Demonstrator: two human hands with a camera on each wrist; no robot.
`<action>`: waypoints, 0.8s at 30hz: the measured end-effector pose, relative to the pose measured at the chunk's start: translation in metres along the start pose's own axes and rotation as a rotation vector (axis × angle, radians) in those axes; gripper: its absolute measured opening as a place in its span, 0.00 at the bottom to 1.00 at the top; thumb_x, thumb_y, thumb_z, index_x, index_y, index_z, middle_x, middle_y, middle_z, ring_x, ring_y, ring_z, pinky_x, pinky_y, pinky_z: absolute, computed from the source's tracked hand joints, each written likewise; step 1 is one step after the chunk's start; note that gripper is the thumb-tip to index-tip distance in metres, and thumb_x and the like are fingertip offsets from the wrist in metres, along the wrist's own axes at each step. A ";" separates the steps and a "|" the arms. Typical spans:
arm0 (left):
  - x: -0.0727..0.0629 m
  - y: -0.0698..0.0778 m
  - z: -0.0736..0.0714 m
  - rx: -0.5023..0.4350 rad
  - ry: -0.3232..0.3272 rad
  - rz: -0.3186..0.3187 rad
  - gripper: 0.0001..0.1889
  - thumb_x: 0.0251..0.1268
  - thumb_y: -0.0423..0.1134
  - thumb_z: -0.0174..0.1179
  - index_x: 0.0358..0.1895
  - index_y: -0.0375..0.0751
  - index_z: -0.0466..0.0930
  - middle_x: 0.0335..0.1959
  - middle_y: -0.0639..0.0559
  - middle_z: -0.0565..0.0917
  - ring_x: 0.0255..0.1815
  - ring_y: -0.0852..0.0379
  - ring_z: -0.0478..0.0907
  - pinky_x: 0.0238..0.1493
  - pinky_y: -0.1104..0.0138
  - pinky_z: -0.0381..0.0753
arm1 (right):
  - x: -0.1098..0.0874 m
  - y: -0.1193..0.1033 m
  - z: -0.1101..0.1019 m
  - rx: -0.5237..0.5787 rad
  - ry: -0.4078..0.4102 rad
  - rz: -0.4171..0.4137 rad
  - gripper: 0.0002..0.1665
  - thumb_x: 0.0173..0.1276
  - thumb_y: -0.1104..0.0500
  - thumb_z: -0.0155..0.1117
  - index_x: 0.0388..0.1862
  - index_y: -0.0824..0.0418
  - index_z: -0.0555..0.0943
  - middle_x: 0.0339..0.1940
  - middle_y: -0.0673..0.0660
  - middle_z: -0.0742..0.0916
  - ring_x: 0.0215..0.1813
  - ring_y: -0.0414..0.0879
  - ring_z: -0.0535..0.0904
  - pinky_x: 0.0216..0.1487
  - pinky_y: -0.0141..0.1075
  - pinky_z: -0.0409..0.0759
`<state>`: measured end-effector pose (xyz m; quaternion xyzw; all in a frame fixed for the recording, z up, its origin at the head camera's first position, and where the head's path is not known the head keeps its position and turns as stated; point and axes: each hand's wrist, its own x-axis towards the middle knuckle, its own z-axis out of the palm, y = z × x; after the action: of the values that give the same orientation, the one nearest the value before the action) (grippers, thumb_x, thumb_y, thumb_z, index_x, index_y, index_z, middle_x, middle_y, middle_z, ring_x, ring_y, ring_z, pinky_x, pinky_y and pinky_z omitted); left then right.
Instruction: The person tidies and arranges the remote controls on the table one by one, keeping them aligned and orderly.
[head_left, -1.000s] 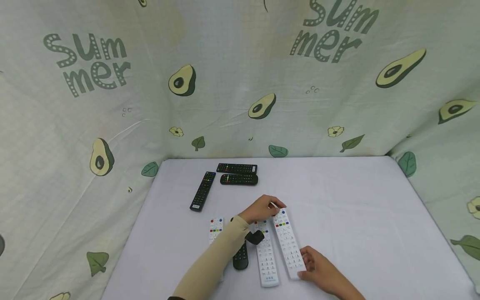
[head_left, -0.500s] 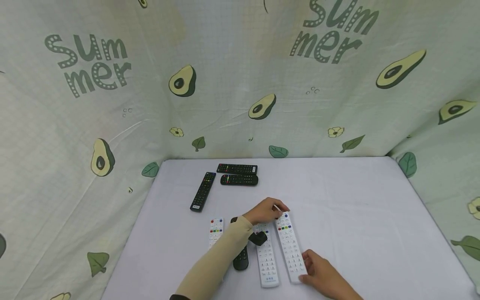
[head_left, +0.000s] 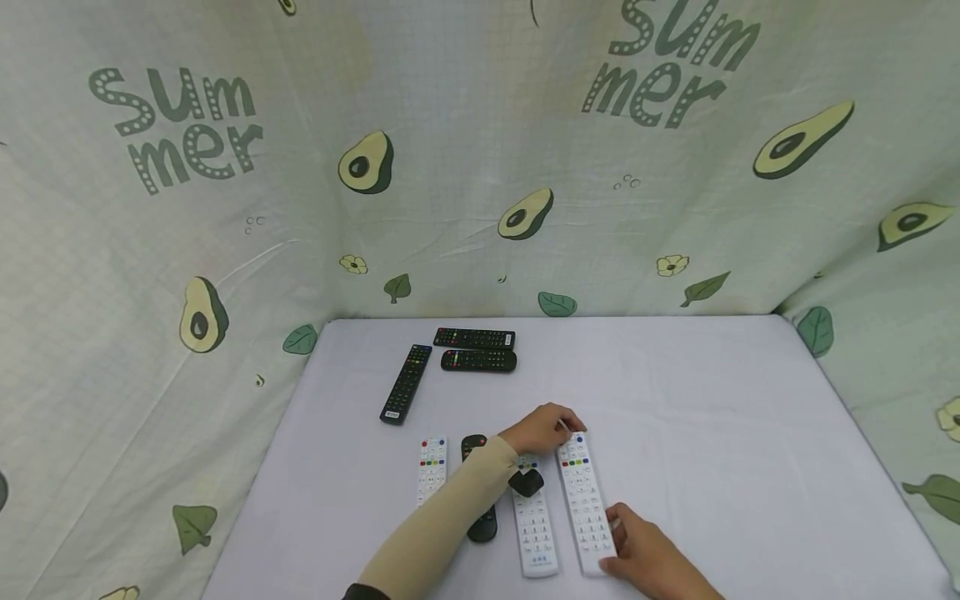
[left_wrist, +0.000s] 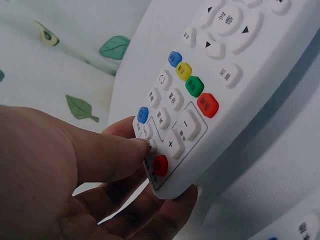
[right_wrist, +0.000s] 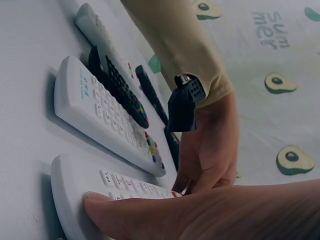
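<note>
Both hands hold a white remote control, lying lengthwise at the right end of a row. My left hand pinches its far end; in the left wrist view the thumb presses the face by the red button, with fingers curled underneath. At the near end, my right hand grips the corner, its thumb along the face and its fingers at the right side. Just left lies a second white remote control, partly hidden by the left wrist and its black camera.
Under the left forearm a black remote control and another white remote control are partly covered. Farther back on the white table lie a slanted black remote control and two crosswise ones. A printed cloth hangs behind.
Both hands have brought the white remote control nearer and slightly right, and it now lies closer to parallel with the one beside it. The other remote controls have stayed put.
</note>
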<state>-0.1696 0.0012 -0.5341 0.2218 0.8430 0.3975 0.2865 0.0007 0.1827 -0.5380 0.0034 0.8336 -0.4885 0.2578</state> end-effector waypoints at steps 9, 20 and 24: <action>0.003 0.000 0.004 0.035 0.006 -0.016 0.14 0.78 0.26 0.56 0.56 0.39 0.88 0.49 0.51 0.88 0.46 0.63 0.81 0.52 0.72 0.80 | 0.002 0.000 0.002 -0.033 0.011 0.006 0.40 0.58 0.70 0.79 0.65 0.78 0.69 0.33 0.54 0.84 0.34 0.46 0.82 0.34 0.37 0.82; 0.005 0.005 0.007 0.074 0.016 -0.010 0.14 0.78 0.26 0.55 0.56 0.40 0.88 0.49 0.51 0.88 0.48 0.62 0.82 0.54 0.72 0.80 | 0.005 0.002 0.002 -0.022 -0.003 -0.027 0.47 0.58 0.69 0.80 0.71 0.80 0.63 0.33 0.54 0.83 0.35 0.47 0.81 0.32 0.34 0.80; 0.005 0.004 0.009 0.085 0.025 -0.012 0.14 0.79 0.26 0.55 0.56 0.39 0.88 0.50 0.50 0.87 0.50 0.61 0.82 0.57 0.71 0.80 | 0.006 0.002 0.002 -0.018 -0.018 -0.037 0.49 0.59 0.69 0.79 0.72 0.81 0.62 0.34 0.54 0.84 0.35 0.47 0.82 0.33 0.34 0.80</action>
<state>-0.1672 0.0116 -0.5370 0.2238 0.8640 0.3624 0.2686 -0.0029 0.1809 -0.5426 -0.0186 0.8356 -0.4856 0.2562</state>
